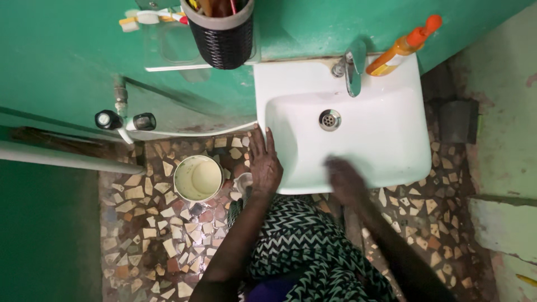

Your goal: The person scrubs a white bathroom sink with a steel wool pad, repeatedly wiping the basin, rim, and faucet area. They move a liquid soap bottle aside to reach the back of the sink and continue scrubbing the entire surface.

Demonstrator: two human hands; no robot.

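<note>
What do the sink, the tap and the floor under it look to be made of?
Sink: likely glazed ceramic, white and smooth with soft sheen. Tap: polished metal, probably chrome-plated, mirror-bright. Floor: broken tile or stone chips set in dark mortar, irregular tan, cream and reddish pieces.

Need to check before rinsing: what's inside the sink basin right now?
Inside the sink: a metal drain and the blurred right hand at the front edge. Anything beneath that hand is hidden.
</note>
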